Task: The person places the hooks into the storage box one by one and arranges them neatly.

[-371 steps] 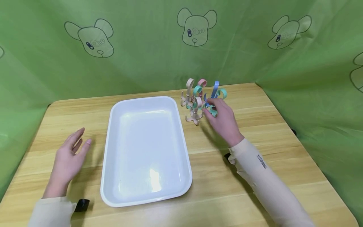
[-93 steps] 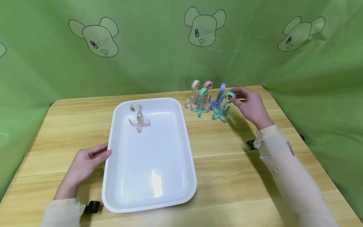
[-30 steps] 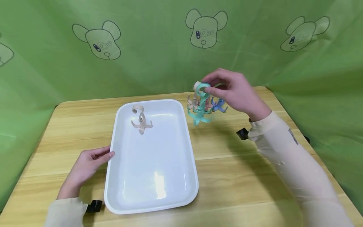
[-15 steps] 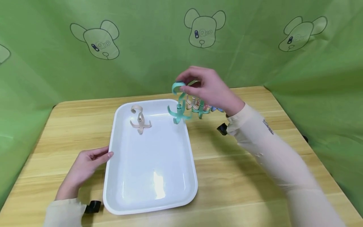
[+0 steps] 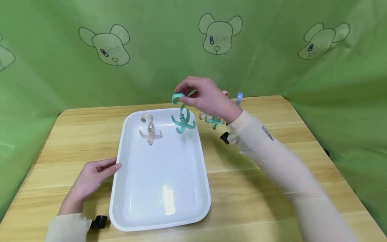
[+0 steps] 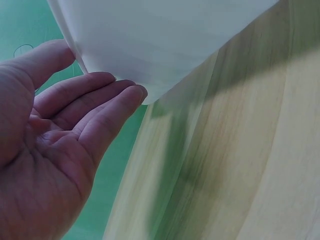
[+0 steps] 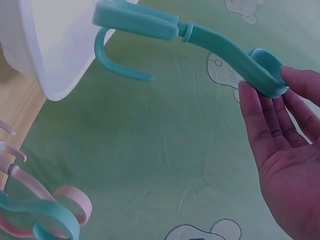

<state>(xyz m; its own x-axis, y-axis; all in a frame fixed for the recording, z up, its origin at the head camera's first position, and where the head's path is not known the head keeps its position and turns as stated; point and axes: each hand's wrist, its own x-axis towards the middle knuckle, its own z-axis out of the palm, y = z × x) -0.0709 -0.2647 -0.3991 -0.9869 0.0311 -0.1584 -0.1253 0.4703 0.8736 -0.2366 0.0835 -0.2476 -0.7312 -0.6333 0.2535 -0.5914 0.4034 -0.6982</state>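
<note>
My right hand (image 5: 208, 97) pinches the curled top of a teal multi-claw hook hanger (image 5: 183, 125) between thumb and fingers. The hanger's claws point down over the far right corner of the white tray (image 5: 157, 178). In the right wrist view, the teal hook hanger (image 7: 215, 47) shows its stem held at the curl by the fingertips. A beige hook hanger (image 5: 150, 135) stands upright in the tray's far left part. At the tray's left side, my left hand (image 5: 90, 178) grips the rim, thumb on top and fingers against the outer wall, as the left wrist view shows.
Behind my right forearm, another teal hanger (image 5: 214, 121) stands on the wooden table (image 5: 257, 208) right of the tray. Pink and beige ones and a blue hanger (image 5: 239, 98) are partly hidden there. A green curtain (image 5: 163, 50) closes off the back and sides.
Earlier, the beige hanger went from the table group into the tray and my left hand took the tray's rim. My right hand has since lifted the teal hanger and carried it left over the tray.
</note>
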